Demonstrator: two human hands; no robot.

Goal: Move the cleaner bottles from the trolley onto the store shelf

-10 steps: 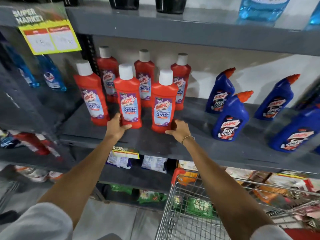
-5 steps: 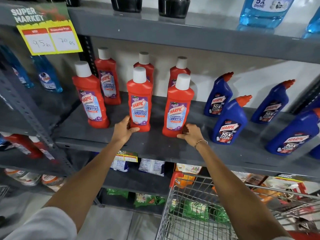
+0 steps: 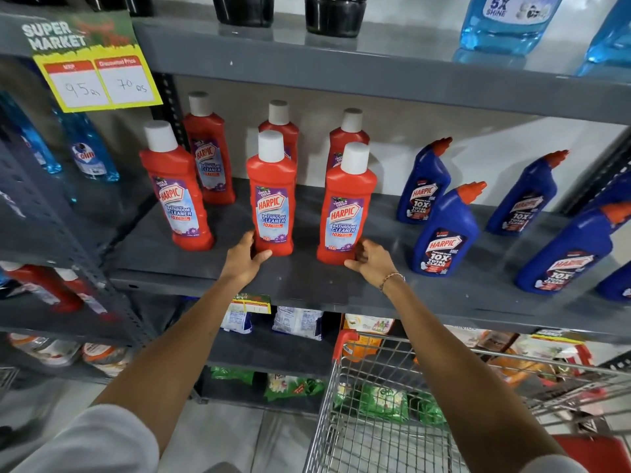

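Observation:
Several red cleaner bottles with white caps stand upright on the grey store shelf (image 3: 307,278). My left hand (image 3: 244,259) holds the base of the front middle red bottle (image 3: 271,196). My right hand (image 3: 370,259) grips the base of the front right red bottle (image 3: 348,206). Both bottles rest on the shelf. Another red bottle (image 3: 176,189) stands to the left, three more behind. Blue cleaner bottles (image 3: 444,230) with orange spouts stand further right on the same shelf. The wire trolley (image 3: 372,418) is below my right arm; its basket looks empty of bottles.
A yellow price tag (image 3: 97,80) hangs from the shelf above. That upper shelf (image 3: 341,66) carries black jars and blue bottles. Lower shelves hold packets. A slotted upright post (image 3: 85,247) stands at the left, with a neighbouring rack beyond it.
Both hands have slid the two front red bottles rightward and a little deeper onto the shelf, spreading them apart from the left front bottle. The hands stay at the bottle bases.

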